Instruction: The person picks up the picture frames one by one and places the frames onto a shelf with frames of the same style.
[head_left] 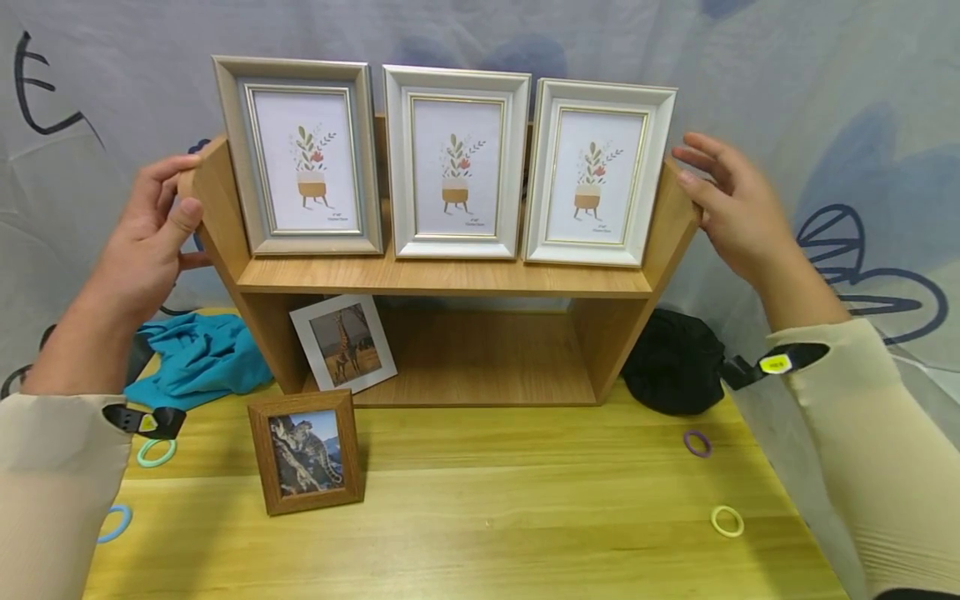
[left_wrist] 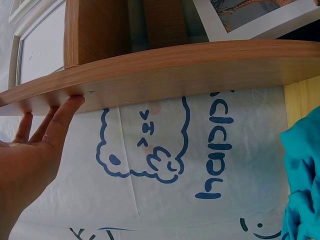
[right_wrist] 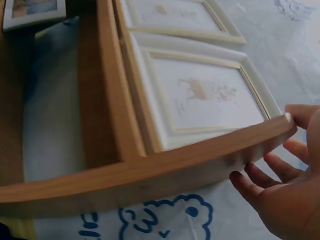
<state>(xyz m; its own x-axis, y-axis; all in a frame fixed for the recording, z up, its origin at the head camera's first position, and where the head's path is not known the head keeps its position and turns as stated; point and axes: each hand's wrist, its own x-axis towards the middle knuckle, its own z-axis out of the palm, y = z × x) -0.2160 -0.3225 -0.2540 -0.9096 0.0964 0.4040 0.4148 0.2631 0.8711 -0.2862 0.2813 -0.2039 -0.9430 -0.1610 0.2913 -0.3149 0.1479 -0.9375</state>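
Observation:
A two-tier wooden shelf (head_left: pixel 450 279) stands on the table, its two side panels rising past the upper board. My left hand (head_left: pixel 153 225) holds the top of the left panel, thumb on the front edge and fingertips (left_wrist: pixel 75 100) against the outer face. At the right panel's top end, my right hand (head_left: pixel 738 204) holds on with the thumb at the tip and fingers along the outside. On the upper board lean a champagne-grey picture frame (head_left: pixel 234 150), a white frame (head_left: pixel 402 167) and another white frame (head_left: pixel 543 175), each with a potted-plant print.
Tilted in the lower tier is a white-bordered giraffe picture (head_left: pixel 343 343). A brown frame (head_left: pixel 303 454) with a leopard picture stands in front. Teal cloth (head_left: pixel 202 354) lies left, a black cloth item (head_left: pixel 671 362) right. Rings lie about, including a purple ring (head_left: pixel 697 443) and yellow ring (head_left: pixel 727 522).

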